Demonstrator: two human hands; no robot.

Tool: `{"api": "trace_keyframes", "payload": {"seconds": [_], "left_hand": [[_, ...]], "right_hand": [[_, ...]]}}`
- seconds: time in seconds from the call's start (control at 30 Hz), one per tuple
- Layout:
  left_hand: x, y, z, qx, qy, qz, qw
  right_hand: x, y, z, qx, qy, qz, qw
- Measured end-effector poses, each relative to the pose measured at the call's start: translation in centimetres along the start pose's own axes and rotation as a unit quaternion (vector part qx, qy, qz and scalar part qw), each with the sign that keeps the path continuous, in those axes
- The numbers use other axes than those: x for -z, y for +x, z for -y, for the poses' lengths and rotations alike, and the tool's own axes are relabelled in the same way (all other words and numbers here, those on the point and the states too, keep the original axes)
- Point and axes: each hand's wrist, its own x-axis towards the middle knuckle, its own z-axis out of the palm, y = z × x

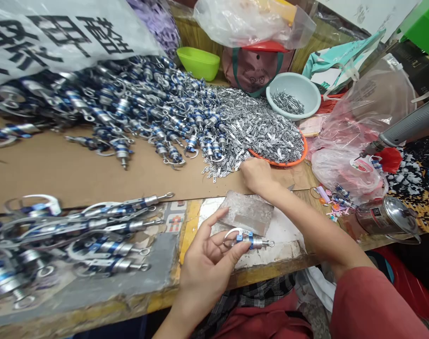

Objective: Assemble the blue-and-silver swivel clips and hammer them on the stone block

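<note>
One blue-and-silver fitting (259, 242) is pinched in the left hand (209, 261), thumb against fingers, near a gray block (249, 211); small metal plates (267, 134) are met by the right hand (256, 174), whose hidden grip cannot be told.

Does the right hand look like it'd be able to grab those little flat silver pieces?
Probably yes: the right hand is right at their near edge, and nothing seems to cover the flat silver pieces. The left hand, holding a blue-and-silver part, is out of the way.
</note>
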Motion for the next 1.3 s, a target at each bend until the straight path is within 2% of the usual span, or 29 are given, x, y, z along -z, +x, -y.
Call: {"api": "trace_keyframes", "payload": {"seconds": [0.27, 0.37, 0.43, 0.5, 0.57, 0.6, 0.63, 0.73, 0.9, 1.07, 1.3], "left_hand": [[0.2, 0.4, 0.5, 0.014, -0.014, -0.008, 1.000], [0.2, 0.5, 0.7, 0.004, -0.023, -0.018, 1.000], [0.2, 0.6, 0.9, -0.001, -0.029, -0.021, 0.999], [0.2, 0.7, 1.0, -0.003, -0.035, -0.016, 0.999], [0.2, 0.7, 1.0, -0.001, -0.041, -0.010, 0.999], [0.2, 0.7, 1.0, 0.000, -0.044, -0.009, 0.999], [0.1, 0.6, 0.9, 0.001, -0.046, -0.008, 0.999], [0.0, 0.5, 0.5, 0.002, -0.052, -0.005, 0.999], [0.0, 0.5, 0.5, 0.004, -0.062, 0.008, 0.998], [0.1, 0.6, 0.7, 0.008, -0.065, 0.000, 0.998], [-0.1, 0.4, 0.4, -0.006, -0.069, 0.006, 0.998]], "right_hand": [[-0.6, -1.0, -2.7, 0.013, 0.059, -0.032, 0.998], [-0.4, -1.3, -3.4, 0.033, 0.096, -0.037, 0.994], [0.0, -2.5, -3.6, 0.056, 0.154, -0.047, 0.985], [0.5, -4.7, -3.4, 0.083, 0.274, -0.072, 0.955], [0.6, -7.3, -3.0, 0.104, 0.396, -0.105, 0.906], [0.6, -8.5, -2.8, 0.110, 0.432, -0.118, 0.887], [0.5, -9.5, -2.5, 0.114, 0.443, -0.128, 0.880], [-0.1, -11.1, -1.7, 0.140, 0.429, -0.148, 0.880], [-0.3, -10.5, -1.1, 0.268, 0.373, -0.192, 0.867], [-0.1, -10.6, -0.9, 0.278, 0.351, -0.199, 0.872], [-1.3, -11.2, -0.8, 0.324, 0.254, -0.278, 0.868]]}}
